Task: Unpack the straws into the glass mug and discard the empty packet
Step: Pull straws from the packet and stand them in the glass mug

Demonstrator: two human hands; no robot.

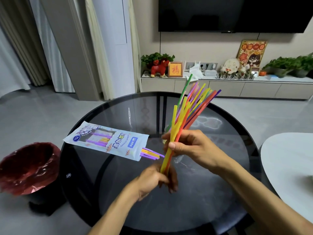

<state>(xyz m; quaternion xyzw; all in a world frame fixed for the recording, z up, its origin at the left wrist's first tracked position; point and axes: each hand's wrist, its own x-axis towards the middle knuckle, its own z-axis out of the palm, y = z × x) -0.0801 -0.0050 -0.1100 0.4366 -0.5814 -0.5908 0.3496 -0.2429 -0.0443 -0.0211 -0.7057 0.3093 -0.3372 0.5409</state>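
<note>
- Coloured plastic straws [184, 116], a mixed bundle of yellow, orange, purple and green, stand tilted over the middle of the table, fanning out toward the far right at their tops.
- Your right hand [191, 146] grasps the bundle around its middle, fingers and thumb curled round it; this grip carries the weight and keeps the fan from spilling.
- Your left hand [154, 178] sits at the near, lower ends of the straws, fingers curled against them. It looks to be squaring the ends up, though motion blur hides whether it truly pinches them.
- Packet [108, 141] lies flat on the glass table [220, 192], left of your hands and well apart from them, open mouth facing right. A few purple and yellow straws still poke out of it, so it is not empty.
- Glass mug [177, 157]: only a faint clear shape shows behind the bundle and under your right hand. You cannot judge its rim or position well from here.
- Bin [28, 167] with a red liner stands on the floor at the left, beside the table's edge and close to the packet, handy for the discard.
- Judgement: you are mid-task. The gathered bundle wants lowering into the mug ends first; the leftover straws must come out before the packet goes to the bin.
- Risk: a loose grip lets the splayed tops slide apart.
</note>
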